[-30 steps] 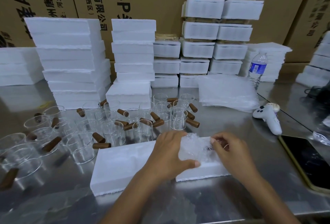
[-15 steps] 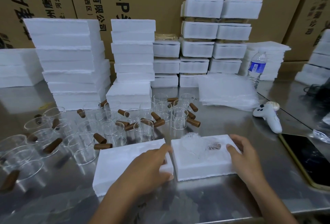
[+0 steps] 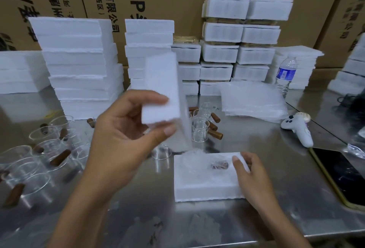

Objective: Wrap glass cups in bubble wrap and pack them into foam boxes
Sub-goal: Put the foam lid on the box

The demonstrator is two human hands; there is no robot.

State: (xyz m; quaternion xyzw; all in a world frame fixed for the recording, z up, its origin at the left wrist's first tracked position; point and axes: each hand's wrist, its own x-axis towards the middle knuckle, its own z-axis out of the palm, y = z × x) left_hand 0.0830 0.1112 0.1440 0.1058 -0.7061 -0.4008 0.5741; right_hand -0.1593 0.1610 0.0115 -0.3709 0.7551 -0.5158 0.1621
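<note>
- While the left hand [image 3: 122, 135] pinches the near end of a foam lid [image 3: 167, 93] between thumb and curled fingers, holding it raised and tipped almost on edge at the centre of the frame, the right hand [image 3: 250, 176] grips the right end of the foam box base [image 3: 197, 186] at lower centre-right, with its thumb on the top face.
- The bubble-wrapped cup [image 3: 199, 161] lies in the base, its brown handle showing through the wrap towards the right. The wrap seems to rise above the foam near the base's upper left corner.
- The step in hand looks like closing the box, so the main risk is the lid coming down on that raised wrap. It could seat crooked, leave a gap, or press on the glass.
- Held by one end only, the lid could swing or slip as it turns over. The foam's ragged edges look crumbly and may break under a hard squeeze.
- Unwrapped glass cups [image 3: 199, 129] with wooden handles stand just behind the raised lid and across the left of the frame. A wide sweep of lid or forearm could topple them on the steel table [image 3: 138, 198].
- The bubble wrap sheets [image 3: 252, 99] at centre right, the white controller [image 3: 298, 127] and the phone [image 3: 343, 176] lie apart from the box and seem out of harm's way.
</note>
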